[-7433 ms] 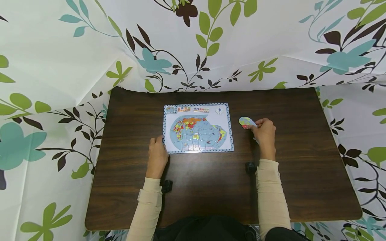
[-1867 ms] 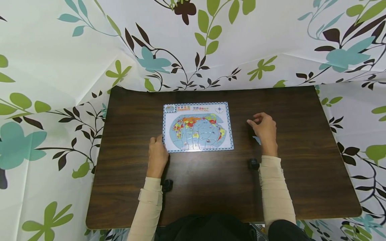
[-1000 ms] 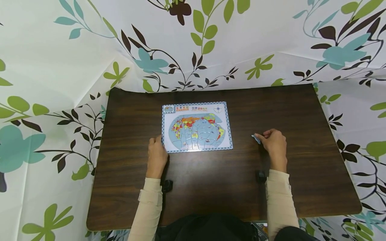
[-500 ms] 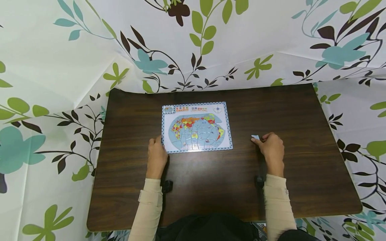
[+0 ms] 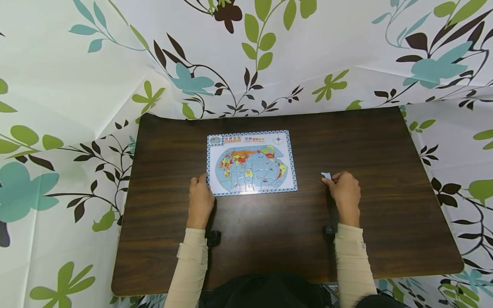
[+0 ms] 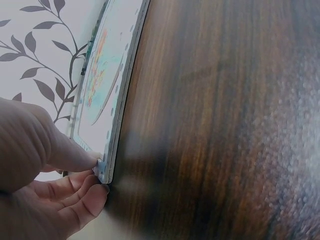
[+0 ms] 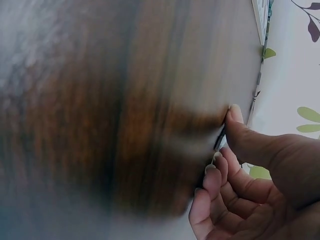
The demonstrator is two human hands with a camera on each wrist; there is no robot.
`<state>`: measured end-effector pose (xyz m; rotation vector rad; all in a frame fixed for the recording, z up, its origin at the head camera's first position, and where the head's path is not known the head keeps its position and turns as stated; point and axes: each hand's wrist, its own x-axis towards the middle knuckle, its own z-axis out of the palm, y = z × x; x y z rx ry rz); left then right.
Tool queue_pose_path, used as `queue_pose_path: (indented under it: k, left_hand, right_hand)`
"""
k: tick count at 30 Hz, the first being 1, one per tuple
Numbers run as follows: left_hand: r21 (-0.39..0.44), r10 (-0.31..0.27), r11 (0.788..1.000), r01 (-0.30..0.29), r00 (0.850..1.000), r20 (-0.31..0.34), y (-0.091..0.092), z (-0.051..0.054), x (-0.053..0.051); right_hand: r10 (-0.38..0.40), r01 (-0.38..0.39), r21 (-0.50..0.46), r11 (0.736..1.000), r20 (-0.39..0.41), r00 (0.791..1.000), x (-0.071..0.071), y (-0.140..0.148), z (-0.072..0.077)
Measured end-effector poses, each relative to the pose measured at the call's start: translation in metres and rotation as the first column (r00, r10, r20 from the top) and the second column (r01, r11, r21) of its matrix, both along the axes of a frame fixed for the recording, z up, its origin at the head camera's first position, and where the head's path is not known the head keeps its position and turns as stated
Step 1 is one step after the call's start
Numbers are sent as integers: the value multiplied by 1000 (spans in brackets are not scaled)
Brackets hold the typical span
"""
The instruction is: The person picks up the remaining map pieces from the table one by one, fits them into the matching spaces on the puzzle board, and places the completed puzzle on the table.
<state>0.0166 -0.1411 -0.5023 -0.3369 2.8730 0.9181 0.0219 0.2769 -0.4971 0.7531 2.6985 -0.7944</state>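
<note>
A world map jigsaw puzzle board point(image 5: 289, 181) lies flat on the table, its blue oval map showing a white notch at the right edge. My left hand point(image 5: 201, 201) grips the board's near left corner; in the left wrist view the thumb lies on top and the fingers curl against the edge. To the right of the board, my right hand point(image 5: 346, 193) pinches a small pale blue puzzle piece point(image 5: 326, 175) between thumb and fingers. In the right wrist view the piece shows only as a thin edge, mostly hidden by my fingers.
The dark brown wooden table point(image 5: 265, 239) extends around the board on all sides. A white cloth with leaf and flower patterns point(image 5: 308, 55) hangs behind the far edge and at both sides. Each wrist wears a small black camera point(image 5: 213, 238).
The multicoloured piece my right hand held earlier now sits in the map's upper right. My right hand has moved nearer me and taken hold of the blue piece. My left hand stays put.
</note>
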Motion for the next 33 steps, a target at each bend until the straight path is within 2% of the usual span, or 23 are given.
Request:
queue_pose_path:
  k: [15,27,33]
  left_hand:
    - [9,1,1000,-1,1000,7,-1,-2,0]
    - [6,-4,1000,4,1000,18,-1,0,-2]
    - [11,-4,1000,4,1000,22,-2,1,-2]
  right_hand:
    - [10,-10,-5,1000,63,998,-3,-1,3]
    - [18,-18,-4,1000,51,999,-4,-2,4]
    - [21,-21,-1,1000,71,997,-5,-2,7]
